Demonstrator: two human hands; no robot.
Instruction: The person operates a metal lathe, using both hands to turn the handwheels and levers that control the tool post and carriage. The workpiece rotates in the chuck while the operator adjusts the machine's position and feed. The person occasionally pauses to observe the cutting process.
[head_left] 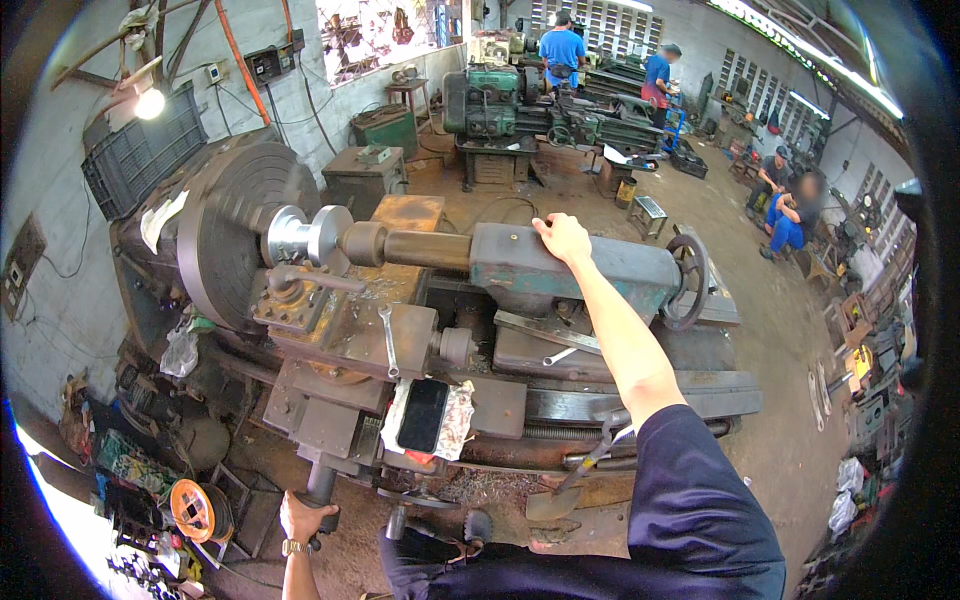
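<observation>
My left hand (303,520), with a watch at the wrist, is wrapped around a crank handle (322,482) low on the near side of a large lathe. My right hand (565,238) lies on top of the tailstock (620,262), fingers apart and holding nothing. A shiny spool-shaped metal workpiece (292,236) sits between the big round faceplate (228,232) and the tailstock's quill (428,249). In front of the workpiece is the tool post (292,300). A wrench (388,340) lies on the carriage, near a phone (423,415) on a rag (458,418).
A handwheel (687,283) ends the tailstock. A shovel (562,498) leans by the lathe bed. A glowing lamp (149,103) hangs at left, above an orange cable reel (193,510). Other people stand by a green lathe (490,110) or sit at right.
</observation>
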